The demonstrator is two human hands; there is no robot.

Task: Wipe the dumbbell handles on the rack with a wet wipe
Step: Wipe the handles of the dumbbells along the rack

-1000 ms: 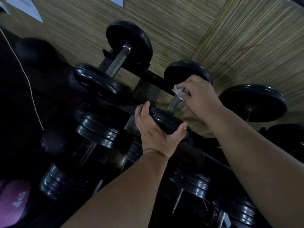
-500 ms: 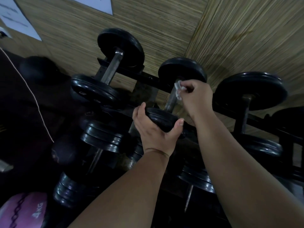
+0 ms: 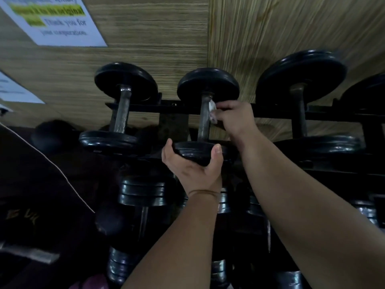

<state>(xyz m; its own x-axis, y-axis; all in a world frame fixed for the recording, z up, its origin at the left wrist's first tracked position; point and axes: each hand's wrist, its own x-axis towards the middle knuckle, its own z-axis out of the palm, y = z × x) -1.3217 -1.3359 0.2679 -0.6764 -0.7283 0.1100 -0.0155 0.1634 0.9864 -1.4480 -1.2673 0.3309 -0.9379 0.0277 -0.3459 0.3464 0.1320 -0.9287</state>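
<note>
Where the hands meet: the middle black-plated dumbbell [image 3: 203, 124], with a dull grey metal handle, lying across the top rail of the black metal rack [image 3: 173, 108].
Left hand [image 3: 193, 166]: curled from below round the dumbbell's near black plate [image 3: 195, 150], with fingers on one side of the rim and the thumb on the other; a thin band circles the wrist.
Right hand [image 3: 235, 119]: just above and beyond the left hand, fingertips pinching a crumpled white wet wipe [image 3: 212, 112].
Wet wipe: pressed against the right side of the handle's upper part, close under the far black plate [image 3: 208, 85].
Left of the left hand: a second black dumbbell [image 3: 121, 113] on the same rail, untouched.
Right of the right hand: a third, larger-plated dumbbell [image 3: 299, 113], also on the rail.
Below both forearms: a lower row of dark stacked-plate dumbbells [image 3: 143, 192], dimly lit.
Beyond the hands: a wood-grain wall [image 3: 156, 49] with a white printed notice [image 3: 58, 24] up to the left.
</note>
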